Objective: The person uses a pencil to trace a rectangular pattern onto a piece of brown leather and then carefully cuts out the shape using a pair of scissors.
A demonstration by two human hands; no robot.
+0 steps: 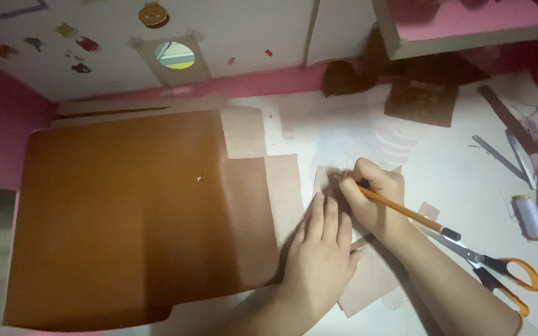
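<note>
On the white table [456, 180], left hand [319, 249] flat on tan piece [368, 280] (grip spread), right hand [372, 193] pinching orange pencil [406, 211].

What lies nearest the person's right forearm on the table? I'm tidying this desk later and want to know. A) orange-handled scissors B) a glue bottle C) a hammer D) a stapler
A: the scissors lie beside the forearm of the right hand, which holds a pencil.
</note>
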